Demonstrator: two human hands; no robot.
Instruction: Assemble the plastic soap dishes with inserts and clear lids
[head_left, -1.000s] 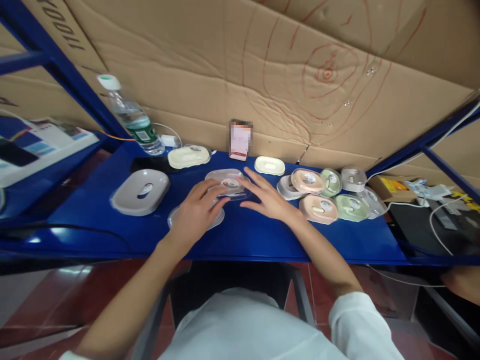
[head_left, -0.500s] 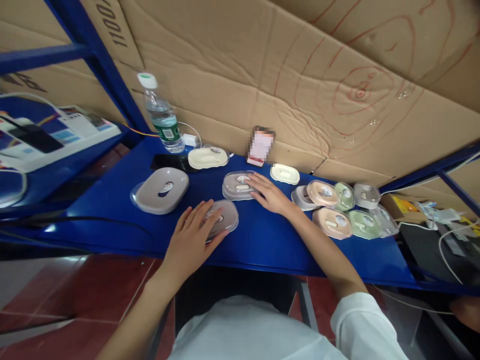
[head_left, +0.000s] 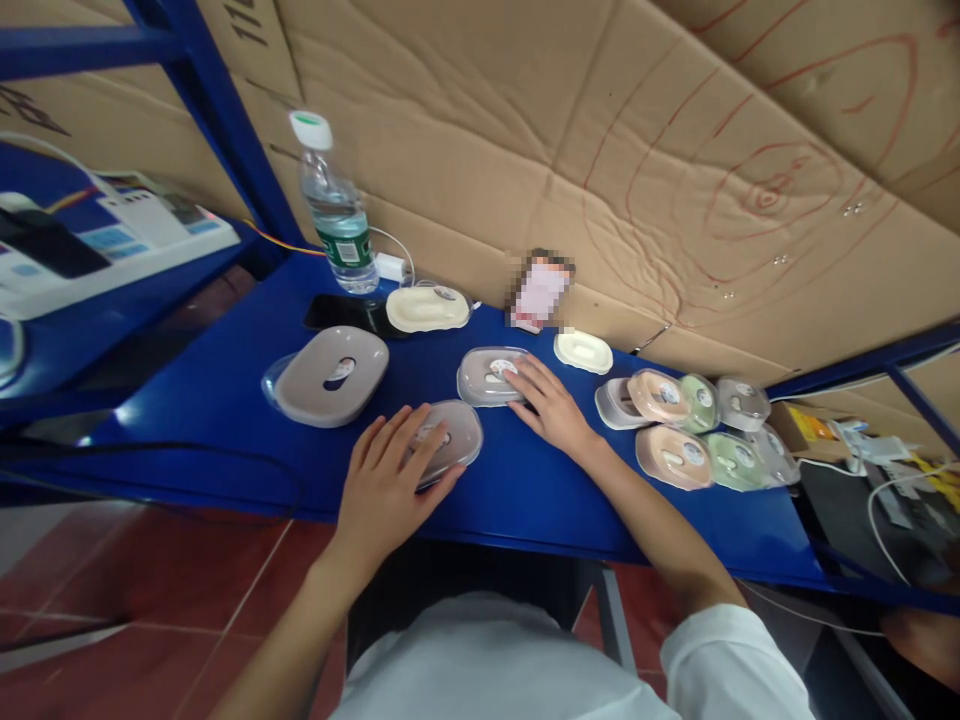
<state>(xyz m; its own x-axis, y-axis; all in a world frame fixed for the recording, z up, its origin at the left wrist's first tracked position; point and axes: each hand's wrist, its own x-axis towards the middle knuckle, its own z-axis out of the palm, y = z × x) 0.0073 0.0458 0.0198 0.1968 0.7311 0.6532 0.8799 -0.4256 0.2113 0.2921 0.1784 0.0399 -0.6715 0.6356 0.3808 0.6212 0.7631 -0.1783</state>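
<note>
On the blue table, my left hand [head_left: 391, 475] rests with its fingers stretched over an oval grey container [head_left: 461, 440] under a clear lid, hiding its left part. My right hand [head_left: 551, 405] lies with outstretched fingers on the right end of a second grey lidded container [head_left: 480, 378], just behind the first. Neither hand is wrapped round its container. A grey tray-like piece [head_left: 326, 385] with a slot and a clear cover beneath it sits left of my hands. A cream oval piece [head_left: 583, 351] is behind my right hand.
Several peach, green and grey lidded containers [head_left: 675, 457] are piled at the right. Along the back stand a water bottle [head_left: 345, 235], a dark phone [head_left: 345, 314], another cream container [head_left: 427, 308] and a blurred-out phone-like screen [head_left: 540, 292] against cardboard. Cables [head_left: 874, 500] run at the right.
The camera view has tilted and shifted slightly. Both hands stay on the same containers, with hardly any movement of the fingers.
</note>
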